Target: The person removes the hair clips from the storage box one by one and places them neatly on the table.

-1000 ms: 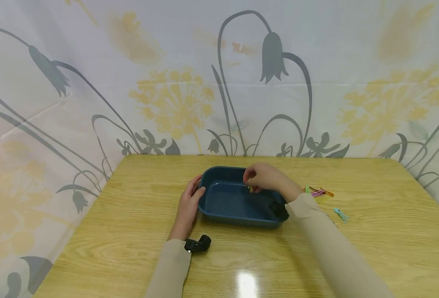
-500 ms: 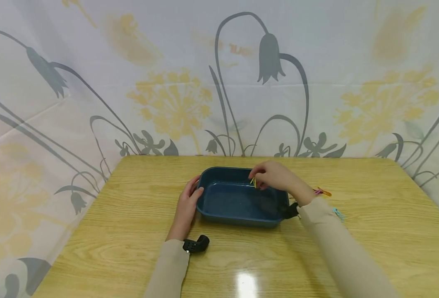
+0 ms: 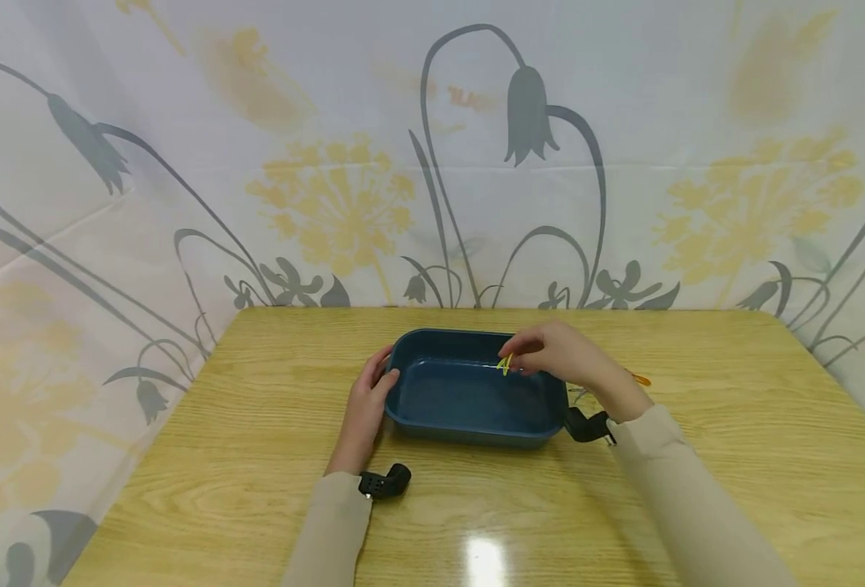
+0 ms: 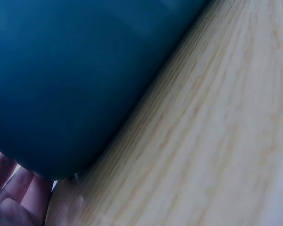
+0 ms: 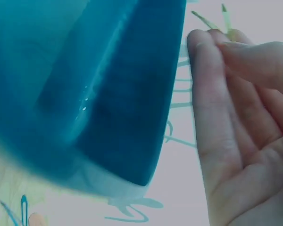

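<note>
A dark blue rectangular tub (image 3: 472,434) with rounded corners sits on the wooden table. My left hand (image 3: 370,391) holds the tub's left end, thumb at the rim and fingers along the outer wall; in the left wrist view some fingers (image 4: 21,188) show beyond the tub's curved side. Over the right part of the tub, near its back wall, my right hand (image 3: 560,355) pinches a small V-shaped yellow clip (image 3: 505,364) between thumb and fingertips. In the right wrist view the yellow clip's two legs (image 5: 226,16) spread apart past the fingertips.
On the table right of the tub, the end of an orange clip (image 3: 642,380) shows behind the right wrist. A blue clip (image 5: 23,207) appears at the lower left of the right wrist view. A flower-patterned cloth (image 3: 373,81) hangs behind the table.
My right hand has drawn back to the right with the yellow clip, which shows more plainly. The forearm now covers the light blue clip in the head view. The left hand stays at the tub.
</note>
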A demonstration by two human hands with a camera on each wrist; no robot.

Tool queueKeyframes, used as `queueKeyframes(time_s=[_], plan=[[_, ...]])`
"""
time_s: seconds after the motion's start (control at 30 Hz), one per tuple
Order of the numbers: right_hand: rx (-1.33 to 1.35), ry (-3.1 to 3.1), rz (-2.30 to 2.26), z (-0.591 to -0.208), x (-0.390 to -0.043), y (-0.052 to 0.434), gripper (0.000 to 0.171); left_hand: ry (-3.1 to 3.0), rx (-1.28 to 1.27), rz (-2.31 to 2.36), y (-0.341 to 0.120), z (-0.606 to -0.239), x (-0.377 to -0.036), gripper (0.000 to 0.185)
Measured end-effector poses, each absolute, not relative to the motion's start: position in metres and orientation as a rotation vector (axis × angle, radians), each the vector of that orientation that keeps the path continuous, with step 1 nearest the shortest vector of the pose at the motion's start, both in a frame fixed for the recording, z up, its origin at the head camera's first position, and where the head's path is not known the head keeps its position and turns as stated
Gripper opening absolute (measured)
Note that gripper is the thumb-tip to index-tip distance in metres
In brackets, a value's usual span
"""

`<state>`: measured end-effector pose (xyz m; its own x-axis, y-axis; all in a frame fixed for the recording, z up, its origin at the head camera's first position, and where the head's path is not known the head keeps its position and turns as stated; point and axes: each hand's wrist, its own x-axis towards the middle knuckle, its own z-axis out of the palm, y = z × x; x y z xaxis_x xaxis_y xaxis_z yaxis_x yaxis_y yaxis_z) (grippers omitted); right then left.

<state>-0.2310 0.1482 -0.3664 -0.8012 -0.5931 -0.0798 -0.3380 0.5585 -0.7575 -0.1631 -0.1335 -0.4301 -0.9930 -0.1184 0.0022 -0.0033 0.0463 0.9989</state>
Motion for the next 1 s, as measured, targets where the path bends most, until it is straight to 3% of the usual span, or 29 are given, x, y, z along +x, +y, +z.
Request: queueKeyframes(time_s=[0.4,1.0], plan=[[-0.678,2.457,-1.301,-0.375,-0.218,0.163,0.026,-2.218,0.120,-2.100,-0.132,-0.430,-0.164,0.044],[-0.573,2.443,-1.441,-0.391,-0.200,0.178,0.020,-2.207,0.140,-2.108,-0.132,-0.430,-0.164,0.043]])
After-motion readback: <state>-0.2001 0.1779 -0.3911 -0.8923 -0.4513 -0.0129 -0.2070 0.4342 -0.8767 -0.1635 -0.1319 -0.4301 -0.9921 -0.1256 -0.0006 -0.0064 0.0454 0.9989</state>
